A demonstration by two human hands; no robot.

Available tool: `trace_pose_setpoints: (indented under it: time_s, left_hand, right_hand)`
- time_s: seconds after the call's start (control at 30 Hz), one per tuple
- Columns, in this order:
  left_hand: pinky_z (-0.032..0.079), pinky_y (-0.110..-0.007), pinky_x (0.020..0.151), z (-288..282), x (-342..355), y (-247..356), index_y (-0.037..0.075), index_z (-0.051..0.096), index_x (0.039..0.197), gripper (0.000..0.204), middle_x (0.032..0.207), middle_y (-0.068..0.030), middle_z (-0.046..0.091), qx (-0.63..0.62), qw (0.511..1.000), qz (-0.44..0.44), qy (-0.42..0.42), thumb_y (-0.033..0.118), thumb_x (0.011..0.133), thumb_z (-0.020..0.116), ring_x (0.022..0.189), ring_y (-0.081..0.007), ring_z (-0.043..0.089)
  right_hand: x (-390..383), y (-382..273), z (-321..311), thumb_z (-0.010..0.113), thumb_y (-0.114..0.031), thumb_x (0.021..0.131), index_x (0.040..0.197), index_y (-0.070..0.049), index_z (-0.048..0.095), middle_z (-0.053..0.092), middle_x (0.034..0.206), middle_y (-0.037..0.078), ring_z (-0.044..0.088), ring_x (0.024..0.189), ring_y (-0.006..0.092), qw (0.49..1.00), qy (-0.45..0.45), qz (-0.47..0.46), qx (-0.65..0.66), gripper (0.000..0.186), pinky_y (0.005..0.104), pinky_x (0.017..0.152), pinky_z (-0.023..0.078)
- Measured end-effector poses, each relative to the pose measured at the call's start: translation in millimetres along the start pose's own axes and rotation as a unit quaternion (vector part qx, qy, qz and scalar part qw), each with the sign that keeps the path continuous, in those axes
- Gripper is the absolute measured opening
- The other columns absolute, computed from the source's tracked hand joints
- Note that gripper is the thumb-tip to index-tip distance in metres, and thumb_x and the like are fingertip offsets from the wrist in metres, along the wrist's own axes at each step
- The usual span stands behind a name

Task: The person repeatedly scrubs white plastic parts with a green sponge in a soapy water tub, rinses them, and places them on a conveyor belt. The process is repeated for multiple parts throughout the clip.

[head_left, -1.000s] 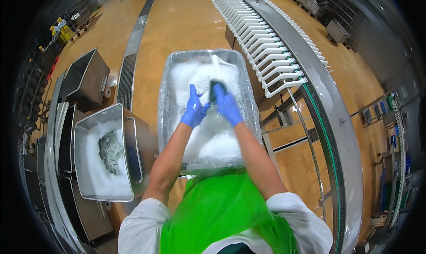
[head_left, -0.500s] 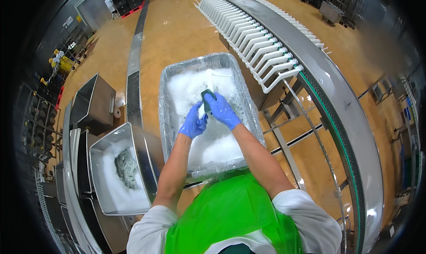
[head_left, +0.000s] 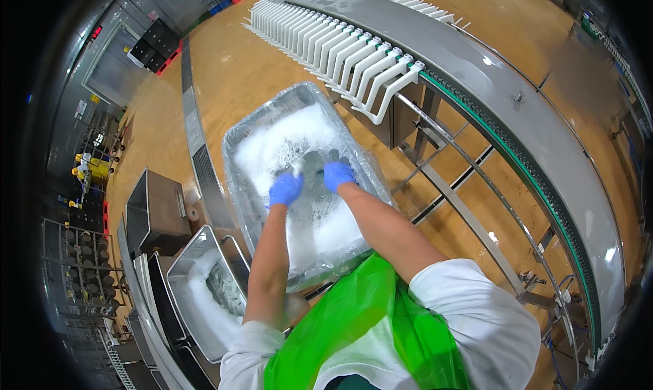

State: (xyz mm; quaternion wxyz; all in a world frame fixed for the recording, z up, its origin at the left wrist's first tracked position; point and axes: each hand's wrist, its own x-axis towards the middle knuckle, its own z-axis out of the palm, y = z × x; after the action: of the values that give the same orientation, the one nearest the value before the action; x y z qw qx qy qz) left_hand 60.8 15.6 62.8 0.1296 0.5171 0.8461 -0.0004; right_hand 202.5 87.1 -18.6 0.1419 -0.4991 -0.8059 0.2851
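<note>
I'm working over a pool of suds, where a blurred white piece (head_left: 298, 165) is showing at the thumb side of my left hand (head_left: 286, 188). That blue-gloved hand is closing around it, fingers curled. My right hand (head_left: 337, 176), gloved alike, is dipping into the wet gap just right of the left one; its fingertips are going under the water, so I can't tell whether it is gripping anything. White foam (head_left: 282, 143) is banking up beyond both hands and also nearer me. Around them a grey tub (head_left: 245, 194) lined with clear plastic is holding it all. Nearer me than the grip, a green apron (head_left: 326, 329) is pressing close to the tub. Left of the grip and nearer me, a steel bin (head_left: 182, 286) is holding more foam and pale pieces (head_left: 223, 288). Right of the grip and beyond, a curving steel conveyor (head_left: 524, 107) is carrying a row of white hangers (head_left: 367, 70).
</note>
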Motion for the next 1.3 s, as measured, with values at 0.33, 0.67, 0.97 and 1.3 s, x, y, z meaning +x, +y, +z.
trace_pose_setpoints:
  time_s: [0.33, 0.67, 0.97, 1.3]
  left_hand:
    - [0.047, -0.045, 0.087, 44, -1, -20, -0.005, 0.054, 0.114, 0.047, 0.103, -0.0277, 0.063, -0.305, 0.938, 0.021, 0.164, 0.031, 0.084, 0.058, 0.098, -0.0383, 0.061]
    - [0.051, -0.036, 0.067, -56, -72, 16, 0.005, 0.067, 0.086, 0.015, 0.078, -0.0131, 0.068, -0.369, 0.916, 0.154, 0.044, 0.016, 0.077, 0.066, 0.070, -0.0223, 0.064]
    - [0.049, -0.036, 0.064, -59, -76, 7, 0.003, 0.062, 0.083, 0.015, 0.070, -0.0118, 0.063, -0.526, 0.826, 0.193, 0.066, 0.017, 0.083, 0.058, 0.063, -0.0238, 0.057]
    - [0.045, -0.035, 0.062, -43, -55, -27, 0.003, 0.056, 0.104, 0.024, 0.079, -0.0130, 0.052, -0.549, 0.832, 0.078, -0.011, 0.018, 0.085, 0.049, 0.067, -0.0190, 0.051]
  right_hand:
    - [-6, -49, -137, 0.060, -0.021, 0.085, 0.107, 0.000, 0.063, 0.066, 0.091, 0.009, 0.065, 0.072, 0.0172, 0.849, -0.124, -0.021, 0.514, 0.031, 0.0339, 0.052, 0.056]
    - [-31, -118, -137, 0.068, -0.026, 0.085, 0.101, 0.002, 0.061, 0.064, 0.083, 0.005, 0.059, 0.069, 0.0101, 0.882, -0.167, -0.053, 0.437, 0.033, 0.0269, 0.045, 0.050]
    - [-30, -135, -139, 0.064, -0.030, 0.088, 0.094, 0.000, 0.063, 0.064, 0.074, 0.008, 0.062, 0.063, 0.0171, 0.887, -0.124, -0.157, 0.416, 0.030, 0.0303, 0.051, 0.050]
    - [-3, -9, -4, 0.052, -0.018, 0.087, 0.105, -0.003, 0.066, 0.066, 0.095, 0.024, 0.065, 0.091, 0.0369, 0.936, 0.065, -0.248, -0.242, 0.028, 0.0447, 0.079, 0.052]
